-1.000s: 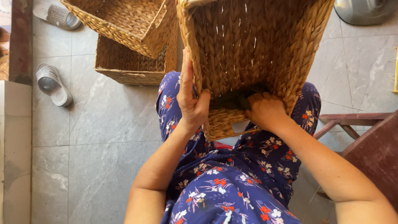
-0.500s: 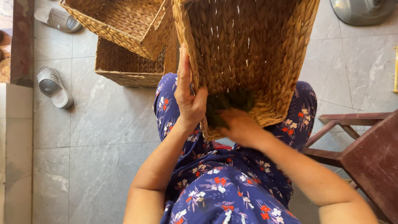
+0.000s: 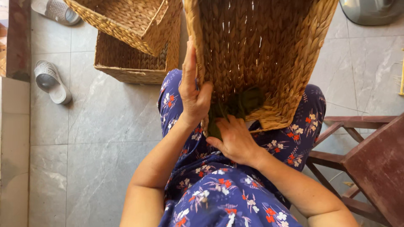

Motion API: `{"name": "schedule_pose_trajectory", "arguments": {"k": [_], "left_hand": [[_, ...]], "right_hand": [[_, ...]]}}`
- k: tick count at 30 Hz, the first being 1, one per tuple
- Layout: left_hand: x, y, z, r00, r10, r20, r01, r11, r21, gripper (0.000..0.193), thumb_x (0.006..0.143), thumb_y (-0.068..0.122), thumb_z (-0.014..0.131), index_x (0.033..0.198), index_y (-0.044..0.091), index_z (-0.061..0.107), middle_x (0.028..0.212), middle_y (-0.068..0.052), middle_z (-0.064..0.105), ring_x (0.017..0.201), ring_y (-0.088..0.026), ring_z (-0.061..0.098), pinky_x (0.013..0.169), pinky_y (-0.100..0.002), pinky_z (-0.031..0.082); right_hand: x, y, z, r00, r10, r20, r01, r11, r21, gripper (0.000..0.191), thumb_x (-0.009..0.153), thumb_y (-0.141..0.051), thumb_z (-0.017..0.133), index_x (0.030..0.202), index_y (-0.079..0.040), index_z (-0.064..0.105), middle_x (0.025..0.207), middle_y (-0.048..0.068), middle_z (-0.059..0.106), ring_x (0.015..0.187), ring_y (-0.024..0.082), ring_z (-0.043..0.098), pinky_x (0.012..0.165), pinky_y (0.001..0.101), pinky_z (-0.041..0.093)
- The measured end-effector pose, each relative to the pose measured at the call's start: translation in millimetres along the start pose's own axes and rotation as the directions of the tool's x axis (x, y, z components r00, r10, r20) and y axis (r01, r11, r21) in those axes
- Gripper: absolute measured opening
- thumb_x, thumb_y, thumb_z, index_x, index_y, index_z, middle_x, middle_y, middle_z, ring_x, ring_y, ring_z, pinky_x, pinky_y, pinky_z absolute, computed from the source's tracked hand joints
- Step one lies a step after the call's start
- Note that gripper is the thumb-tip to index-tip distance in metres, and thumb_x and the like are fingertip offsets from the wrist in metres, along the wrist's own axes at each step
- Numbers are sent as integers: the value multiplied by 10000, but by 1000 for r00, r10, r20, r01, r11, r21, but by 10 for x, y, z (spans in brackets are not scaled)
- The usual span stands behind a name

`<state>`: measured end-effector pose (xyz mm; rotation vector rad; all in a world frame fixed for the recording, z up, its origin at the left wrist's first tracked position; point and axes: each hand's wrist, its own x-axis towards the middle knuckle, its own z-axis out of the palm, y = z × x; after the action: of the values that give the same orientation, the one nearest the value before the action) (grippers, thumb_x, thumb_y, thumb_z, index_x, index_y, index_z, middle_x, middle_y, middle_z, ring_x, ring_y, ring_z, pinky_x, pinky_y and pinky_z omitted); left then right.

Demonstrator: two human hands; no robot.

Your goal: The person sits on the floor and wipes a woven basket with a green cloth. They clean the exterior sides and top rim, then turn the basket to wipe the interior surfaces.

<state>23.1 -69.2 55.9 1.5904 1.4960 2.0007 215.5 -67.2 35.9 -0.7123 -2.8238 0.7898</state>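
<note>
No packages, no labels, no signs, no screens anywhere in my view, nothing printed or boxed on the grey tiled floor, around my lap or near my hands

head-worn view, looking steeply down, close over lap [image 3: 219, 189]

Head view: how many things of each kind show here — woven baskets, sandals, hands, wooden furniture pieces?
Woven straw baskets: 3 — one on the lap, two stacked on the floor
Grey slip-on sandals: 2
Hands: 2 — left, right
Dark wooden furniture pieces: 1
Total: 8
</note>
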Motion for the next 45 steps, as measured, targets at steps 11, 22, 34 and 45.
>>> {"name": "schedule_pose_trajectory", "arguments": {"k": [11,22,34,45], "left_hand": [[22,-2,0,999,-33,-23,34,999,22,889,820,-203,457,1648,38,244,1699,-136,269,1620,-231,218,1356,-327,176],[134,-81,-6,1000,-11,-17,11,1000,7,926,809,-234,428,1654,90,229,1712,-90,270,1611,-184,218,1357,-306,159],[-402,11,-92,983,-165,79,168,985,-42,983,836,-252,453,1673,108,84,1750,-34,88,1611,-177,83,1347,-307,101],[202,46,-232,948,-171,269,199,977,-80,952,769,-259,374,1648,67,205,1726,-140,226,1622,-188,187,1359,-298,140]], "right_hand": [[-650,708,-611,982,-154,-111,94,903,-418,537,686,-53,704,1217,-127,675,1313,27,646,1095,290,577,859,436,499],[-221,181,-25,970,-133,-205,87,972,-219,545,677,-98,726,1200,5,614,1338,153,593,1153,405,541,914,488,466],[-471,510,-305,959,-198,-204,189,980,-64,468,669,22,724,1133,-1,665,1294,130,654,1153,363,586,942,439,494],[-196,513,-777,823,370,-432,269,417,868,221,1075,-11,598,1291,4,646,1216,61,717,1126,147,673,1063,291,523]]}}
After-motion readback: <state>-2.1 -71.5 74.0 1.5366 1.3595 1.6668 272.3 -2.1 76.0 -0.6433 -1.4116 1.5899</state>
